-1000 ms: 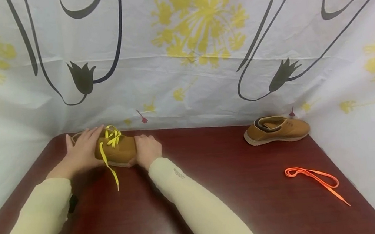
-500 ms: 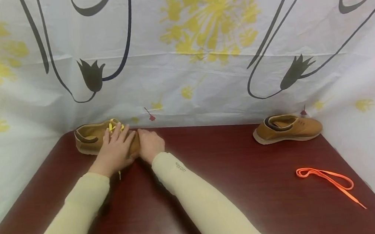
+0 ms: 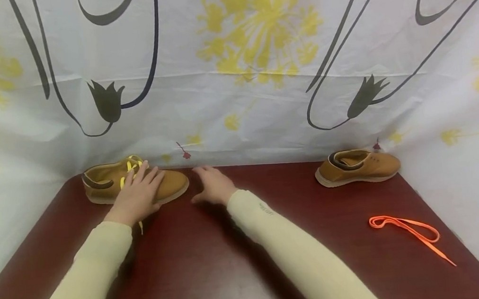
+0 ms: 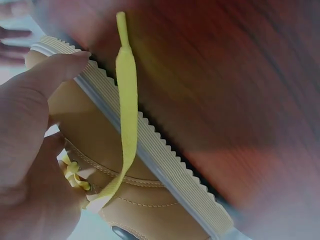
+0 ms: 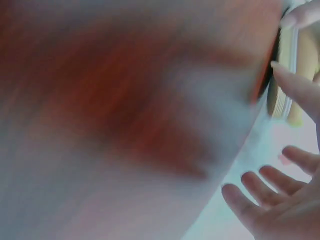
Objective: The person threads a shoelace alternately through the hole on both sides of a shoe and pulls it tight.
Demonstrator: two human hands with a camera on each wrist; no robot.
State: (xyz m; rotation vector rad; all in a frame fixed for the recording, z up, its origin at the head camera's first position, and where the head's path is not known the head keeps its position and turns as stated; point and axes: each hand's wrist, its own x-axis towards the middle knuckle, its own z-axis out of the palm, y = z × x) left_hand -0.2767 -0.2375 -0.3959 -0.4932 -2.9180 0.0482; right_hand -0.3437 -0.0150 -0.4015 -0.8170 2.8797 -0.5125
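Observation:
A tan shoe (image 3: 174,182) with a yellow shoelace (image 4: 128,100) stands at the back left, toe to the right. My left hand (image 3: 136,196) lies across its front part and holds it, fingers over the top and thumb (image 4: 65,67) against the near sole edge. One lace end hangs down the near side past the sole. Part of the lacing is hidden under the fingers. Just off the toe, my right hand (image 3: 214,186) is apart from the shoe, fingers spread and holding nothing.
Another tan shoe (image 3: 378,168), its eyelets without a lace, stands at the back right of the dark red table (image 3: 271,222). An orange shoelace (image 3: 418,234) lies folded nearer the right edge. Patterned white cloth (image 3: 217,94) rises behind and beside the table.
My left hand has gone from the shoe's heel side to its front part. My right hand has let go of the toe and moved off to the right.

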